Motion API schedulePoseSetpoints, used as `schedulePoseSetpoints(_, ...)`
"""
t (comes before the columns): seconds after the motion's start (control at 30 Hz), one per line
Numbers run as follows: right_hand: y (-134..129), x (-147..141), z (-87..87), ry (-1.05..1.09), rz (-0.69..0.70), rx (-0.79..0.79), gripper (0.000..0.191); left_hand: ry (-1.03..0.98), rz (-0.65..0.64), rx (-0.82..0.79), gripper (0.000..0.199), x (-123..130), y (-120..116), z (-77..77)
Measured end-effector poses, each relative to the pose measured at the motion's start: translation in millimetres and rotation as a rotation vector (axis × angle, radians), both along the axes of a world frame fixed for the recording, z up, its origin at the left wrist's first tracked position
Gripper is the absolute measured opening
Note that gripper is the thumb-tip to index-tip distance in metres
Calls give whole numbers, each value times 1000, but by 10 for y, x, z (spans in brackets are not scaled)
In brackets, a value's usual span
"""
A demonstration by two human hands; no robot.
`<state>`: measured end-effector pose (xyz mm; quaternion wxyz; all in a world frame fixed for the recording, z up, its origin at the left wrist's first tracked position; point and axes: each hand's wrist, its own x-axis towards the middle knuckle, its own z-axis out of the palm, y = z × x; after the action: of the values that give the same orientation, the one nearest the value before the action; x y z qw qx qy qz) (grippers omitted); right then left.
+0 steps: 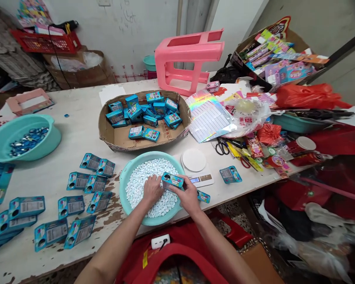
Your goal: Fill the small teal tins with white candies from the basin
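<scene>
A turquoise basin [124,197] full of small white candies [142,177] stands in front of me at the table's edge. My left hand [152,189] dips into the candies with its fingers curled downward; the fingertips are partly hidden among them. Over the basin's right side, my right hand [189,194] grips a small blue candy box [172,180] between thumb and fingers. The box lies tilted on its side, close to my left hand. Just right of the basin is a small white scale [207,179] with a round plate [193,159].
Behind the basin, a cut-down cardboard tray [121,138] holds several blue boxes. More boxes [77,180] lie at left, near a second basin [51,138] of shiny blue pieces. A pink stool [192,51], label sheets [210,116], scissors [221,146] and clutter occupy the right.
</scene>
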<state>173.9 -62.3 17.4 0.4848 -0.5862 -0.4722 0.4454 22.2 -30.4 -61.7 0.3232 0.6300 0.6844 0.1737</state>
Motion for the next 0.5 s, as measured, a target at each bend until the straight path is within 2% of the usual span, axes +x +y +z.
schedulePoseSetpoints(0.13,79,59,22,-31,55,3,37,-144,93,-24,12,-59,169,-11)
schedulePoseSetpoints(0.23,69,95,37,-77,63,21,35,-292,208,-35,22,-97,227,107)
schedulePoseSetpoints(0.33,33,68,7,-168,73,51,32,-484,302,-31,30,-92,195,386)
schedulePoseSetpoints(0.43,-4,-41,-36,-242,107,90,31,-945,378,-16,25,-51,154,727)
schedulePoseSetpoints(0.5,-32,-132,-47,-261,129,105,30,-1206,414,-19,21,-13,147,895)
